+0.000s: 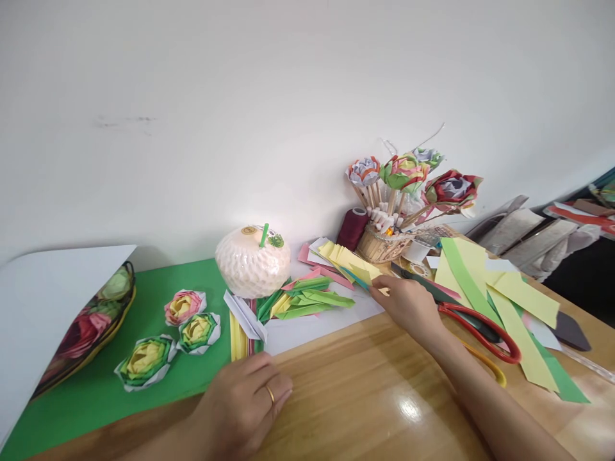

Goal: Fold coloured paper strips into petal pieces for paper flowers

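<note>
My right hand (406, 306) reaches to the near end of a stack of pale yellow paper strips (353, 259). Its thumb and fingers are pinched at the stack's edge, where a thin teal strip (355, 278) also ends. My left hand (247, 404), with a ring on one finger, rests on the table's front with fingers curled; whatever it may hold is hidden. Just beyond it lie folded white strips (246, 317) and yellow strips (238, 338). Folded green paper pieces (314, 304) are heaped between the two hands on a white sheet (300, 334).
Red-handled scissors (504, 339) lie by my right forearm, near yellow and green paper (521, 333). A foam-netted fruit (252, 262), a maroon thread spool (353, 228) and a basket (379, 245) of paper flowers stand along the wall. Several paper lotuses (147, 362) sit on a green sheet (158, 282).
</note>
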Motion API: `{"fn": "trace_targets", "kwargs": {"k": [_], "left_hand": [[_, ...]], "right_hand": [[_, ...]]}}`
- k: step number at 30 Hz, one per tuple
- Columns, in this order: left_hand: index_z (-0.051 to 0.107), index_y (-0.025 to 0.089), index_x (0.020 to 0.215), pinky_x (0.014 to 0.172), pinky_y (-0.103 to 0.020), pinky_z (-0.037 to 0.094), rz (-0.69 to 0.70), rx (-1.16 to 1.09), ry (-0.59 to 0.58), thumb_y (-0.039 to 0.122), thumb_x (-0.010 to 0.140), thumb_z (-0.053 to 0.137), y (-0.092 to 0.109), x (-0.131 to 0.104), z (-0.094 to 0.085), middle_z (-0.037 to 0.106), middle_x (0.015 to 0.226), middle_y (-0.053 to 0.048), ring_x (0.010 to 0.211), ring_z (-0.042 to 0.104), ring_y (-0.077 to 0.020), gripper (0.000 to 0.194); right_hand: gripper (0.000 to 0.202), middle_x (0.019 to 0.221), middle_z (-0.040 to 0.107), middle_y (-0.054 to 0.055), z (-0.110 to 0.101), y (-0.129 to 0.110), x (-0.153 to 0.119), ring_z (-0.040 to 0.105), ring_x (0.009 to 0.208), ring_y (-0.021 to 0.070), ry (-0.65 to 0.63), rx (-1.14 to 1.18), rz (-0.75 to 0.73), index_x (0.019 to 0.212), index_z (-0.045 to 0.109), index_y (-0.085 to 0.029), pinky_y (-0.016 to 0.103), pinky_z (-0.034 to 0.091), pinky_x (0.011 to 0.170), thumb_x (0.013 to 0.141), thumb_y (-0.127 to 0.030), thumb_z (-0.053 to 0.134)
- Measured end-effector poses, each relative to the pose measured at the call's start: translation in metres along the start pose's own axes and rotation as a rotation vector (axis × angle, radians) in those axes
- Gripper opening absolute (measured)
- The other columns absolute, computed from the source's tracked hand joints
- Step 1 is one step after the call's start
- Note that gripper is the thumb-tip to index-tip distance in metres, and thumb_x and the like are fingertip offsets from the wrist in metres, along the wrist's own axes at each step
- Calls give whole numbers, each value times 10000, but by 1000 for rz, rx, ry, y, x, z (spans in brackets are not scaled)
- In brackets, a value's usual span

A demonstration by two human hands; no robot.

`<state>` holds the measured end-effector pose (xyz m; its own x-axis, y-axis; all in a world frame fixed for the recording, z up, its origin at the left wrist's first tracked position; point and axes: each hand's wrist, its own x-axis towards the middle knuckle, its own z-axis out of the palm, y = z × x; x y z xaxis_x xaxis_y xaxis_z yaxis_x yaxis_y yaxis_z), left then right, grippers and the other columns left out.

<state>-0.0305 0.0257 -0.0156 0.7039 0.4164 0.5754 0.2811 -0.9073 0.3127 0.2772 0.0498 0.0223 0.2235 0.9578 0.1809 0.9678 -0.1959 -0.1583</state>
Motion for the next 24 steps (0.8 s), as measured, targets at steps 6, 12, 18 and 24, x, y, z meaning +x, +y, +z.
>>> {"fn": "trace_targets", "kwargs": {"k": [6,12,18,24], "left_hand": [[581,157,846,525,-274,354,13,18,16,96,935,367,0,-1,1,551,617,-25,589,472,-171,240],[581,152,851,510,-266,347,39,23,18,76,931,354,2,4,-2,550,603,-25,574,477,-167,253],[575,154,838,498,-252,356,67,50,3,68,930,340,5,10,-8,549,591,-16,560,488,-153,267],[563,157,760,490,-263,361,126,90,-34,70,920,345,7,10,-9,533,572,-16,554,476,-154,284]], "right_hand": [[206,736,700,4,8,9,8,635,641,177,65,180,112,716,576,-227,237,379,508,807,-396,502],[250,746,691,29,7,8,10,632,659,185,177,197,175,740,580,-212,250,392,530,812,-413,450],[284,928,674,110,-4,1,5,621,812,281,326,-17,214,1060,573,-177,291,336,521,851,-275,408],[336,1199,571,165,0,-12,-2,548,1057,291,291,-111,-100,1195,537,-144,326,443,669,925,-286,395]]}}
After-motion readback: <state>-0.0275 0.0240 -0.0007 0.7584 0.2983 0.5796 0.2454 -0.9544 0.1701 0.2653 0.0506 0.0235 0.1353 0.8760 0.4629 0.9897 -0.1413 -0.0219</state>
